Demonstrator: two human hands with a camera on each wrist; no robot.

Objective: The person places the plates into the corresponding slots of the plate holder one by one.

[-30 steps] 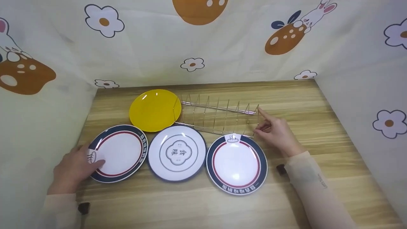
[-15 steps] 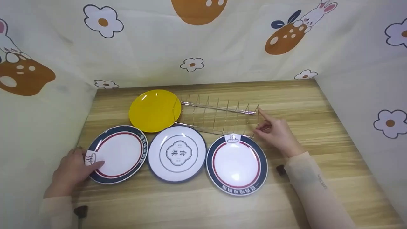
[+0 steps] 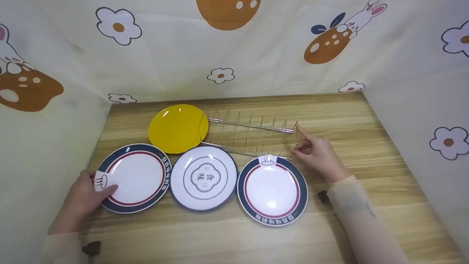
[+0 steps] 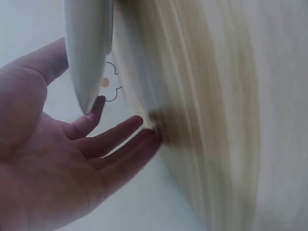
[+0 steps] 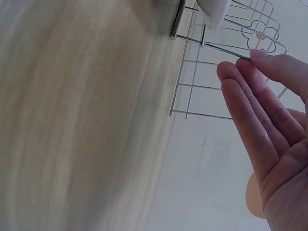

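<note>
At the left, my left hand [image 3: 86,194] pinches the edge of a white plate with a dark blue rim and red ring [image 3: 137,178], thumb on top. In the left wrist view this plate's [image 4: 89,48] held edge stands off the table, other fingers spread below. My right hand [image 3: 318,154] holds the right end of a wire dish rack [image 3: 253,134]; in the right wrist view, thumb and fingertips pinch one wire of the rack [image 5: 202,87]. The rack lies slanted on the table with no plate in its slots.
A yellow plate [image 3: 177,128] lies at the rack's left end. A white plate with a printed flower emblem [image 3: 183,183] and a second blue-rimmed plate [image 3: 271,190] lie along its near side. Patterned cloth [image 3: 165,55] surrounds the wooden table [image 3: 220,238] at back and sides.
My left hand has come round the plate's edge, and that plate has shifted slightly left and risen at its held side. The right hand and the rack have stayed in place.
</note>
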